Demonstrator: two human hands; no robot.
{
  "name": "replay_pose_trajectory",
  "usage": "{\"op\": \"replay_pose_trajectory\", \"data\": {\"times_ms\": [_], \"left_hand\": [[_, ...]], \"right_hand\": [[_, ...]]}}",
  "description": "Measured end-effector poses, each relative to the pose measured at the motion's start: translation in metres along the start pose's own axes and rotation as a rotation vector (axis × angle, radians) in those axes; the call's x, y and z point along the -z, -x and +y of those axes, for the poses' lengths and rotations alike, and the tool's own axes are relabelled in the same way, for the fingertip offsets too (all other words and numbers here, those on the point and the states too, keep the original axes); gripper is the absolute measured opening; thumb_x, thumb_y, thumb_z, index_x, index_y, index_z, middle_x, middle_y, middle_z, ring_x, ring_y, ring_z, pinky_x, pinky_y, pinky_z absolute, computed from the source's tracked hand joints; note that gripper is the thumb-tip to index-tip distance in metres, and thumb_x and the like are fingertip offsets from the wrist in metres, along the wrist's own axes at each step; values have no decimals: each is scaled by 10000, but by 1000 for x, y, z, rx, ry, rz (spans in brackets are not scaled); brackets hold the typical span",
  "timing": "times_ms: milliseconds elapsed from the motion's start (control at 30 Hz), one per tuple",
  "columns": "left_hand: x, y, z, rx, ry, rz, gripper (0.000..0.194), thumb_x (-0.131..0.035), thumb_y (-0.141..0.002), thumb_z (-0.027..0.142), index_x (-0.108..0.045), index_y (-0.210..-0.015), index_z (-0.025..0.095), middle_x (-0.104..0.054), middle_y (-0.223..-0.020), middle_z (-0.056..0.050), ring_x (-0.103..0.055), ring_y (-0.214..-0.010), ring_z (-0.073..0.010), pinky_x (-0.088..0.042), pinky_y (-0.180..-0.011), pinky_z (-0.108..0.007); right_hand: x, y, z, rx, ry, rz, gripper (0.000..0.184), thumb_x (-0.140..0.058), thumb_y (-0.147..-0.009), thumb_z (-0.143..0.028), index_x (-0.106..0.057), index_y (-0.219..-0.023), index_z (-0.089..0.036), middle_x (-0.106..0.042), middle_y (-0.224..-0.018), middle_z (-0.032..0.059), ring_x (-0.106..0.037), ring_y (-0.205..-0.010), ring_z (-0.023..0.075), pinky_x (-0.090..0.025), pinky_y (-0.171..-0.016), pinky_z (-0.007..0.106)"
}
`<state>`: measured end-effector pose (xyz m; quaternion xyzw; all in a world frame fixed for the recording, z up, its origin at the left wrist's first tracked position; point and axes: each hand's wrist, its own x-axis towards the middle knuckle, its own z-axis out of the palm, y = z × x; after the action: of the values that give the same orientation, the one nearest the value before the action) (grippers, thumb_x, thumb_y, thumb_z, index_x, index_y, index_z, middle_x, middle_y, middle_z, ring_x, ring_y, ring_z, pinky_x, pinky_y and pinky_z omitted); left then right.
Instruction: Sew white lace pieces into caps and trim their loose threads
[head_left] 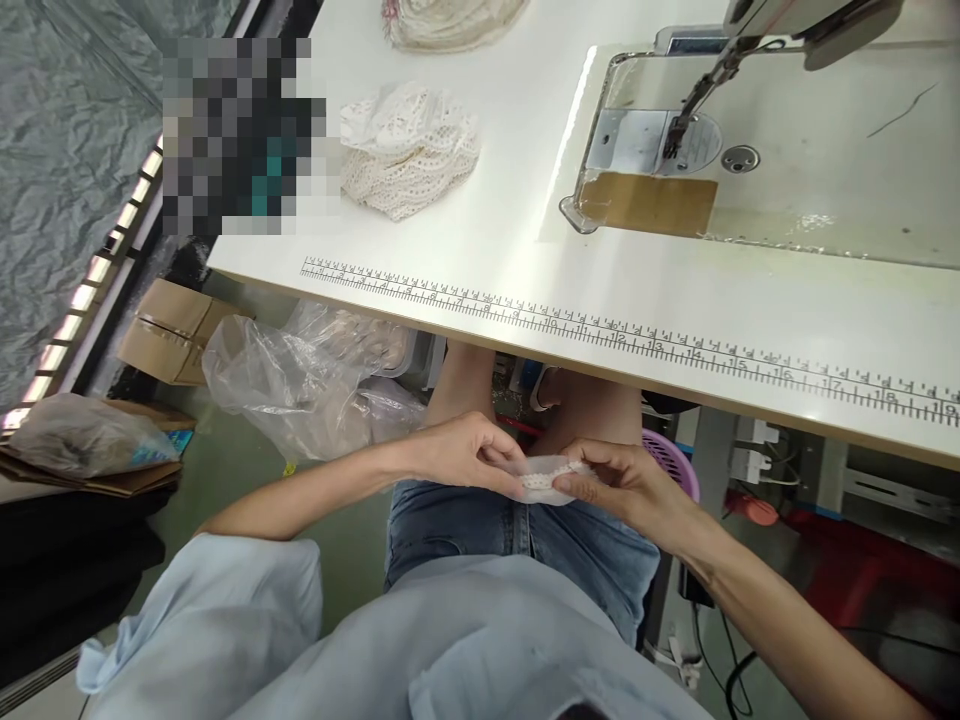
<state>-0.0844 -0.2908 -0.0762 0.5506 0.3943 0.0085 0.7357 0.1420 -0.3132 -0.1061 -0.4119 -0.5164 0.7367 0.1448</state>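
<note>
A seated person in a light blue shirt holds a small piece of white lace-trimmed fabric [544,492] above the lap, just off the near edge of a white sewing table [517,230]; the left hand [469,455] pinches its left end, thumb and fingers closed on the cloth; the right hand [626,482] grips the right end between thumb and bent fingers; a printed ruler [637,343] runs along the near edge, its numerals legible at right from 10 to 19; a sewing machine [787,25] stands far right; a lace pile [409,155] lies at left, an off-white bundle [457,22] beyond it; a cardboard box [169,335] sits lower left
</note>
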Motion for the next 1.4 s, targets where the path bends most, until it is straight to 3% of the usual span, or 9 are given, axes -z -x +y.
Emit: {"op": "replay_pose_trajectory", "data": {"times_ms": [100, 233, 600, 967, 1233, 1333, 1400], "left_hand": [[-4, -4, 3, 10, -29, 33, 383, -724, -668, 399, -696, -932, 123, -711, -857, -55, -646, -789, -166, -451, -642, -180], [-10, -10, 5, -22, -44, 114, 306, -690, -709, 367, -709, -869, 107, -712, -803, -59, -650, -766, -165, -451, -631, -181], [-4, -6, 3, 47, 22, 92, 230, -697, -701, 295, -720, -820, 99, -708, -714, -56, -632, -640, -125, -448, -571, -165], [-7, -3, 4, 43, -31, 155, 257, -684, -719, 336, -717, -815, 100, -712, -739, -62, -637, -666, -133, -427, -558, -162], [-5, -2, -3, 23, -8, 127, 233, -685, -723, 323, -705, -796, 102, -701, -730, -48, -637, -680, -132, -444, -597, -170], [-5, -2, -4, 15, -24, 89, 255, -676, -735, 334, -695, -856, 111, -702, -784, -49, -638, -721, -140, -438, -621, -176], [-6, -3, -2, 16, -27, 75, 363, -692, -719, 362, -664, -999, 132, -707, -838, -49, -639, -763, -152, -434, -647, -186]], "right_hand": [[-2, 0, -2, 6, -1, 11, 208, -605, -801, -397, -646, -818, -193, -647, -806, 29, -566, -757, 172, -418, -661, 263], [-3, 2, -3, 16, -6, 22, 207, -604, -798, -401, -649, -812, -200, -639, -822, 27, -564, -754, 170, -421, -657, 263], [3, 3, -1, 53, 76, -37, 255, -620, -779, -432, -643, -839, -185, -637, -783, 26, -561, -742, 165, -434, -671, 257], [-2, 0, 2, 73, 166, 23, 286, -585, -802, -454, -621, -768, -173, -607, -701, 14, -529, -646, 138, -397, -577, 235], [-4, -1, 2, 77, 167, 15, 305, -576, -807, -460, -616, -737, -166, -585, -670, 7, -503, -630, 131, -379, -565, 233], [-6, -1, 0, 75, 178, 3, 313, -554, -822, -458, -616, -733, -164, -580, -660, 4, -501, -621, 127, -375, -557, 229], [-8, 0, -1, 69, 185, -7, 309, -547, -828, -453, -625, -747, -165, -591, -666, 3, -515, -626, 129, -382, -562, 228]]}}
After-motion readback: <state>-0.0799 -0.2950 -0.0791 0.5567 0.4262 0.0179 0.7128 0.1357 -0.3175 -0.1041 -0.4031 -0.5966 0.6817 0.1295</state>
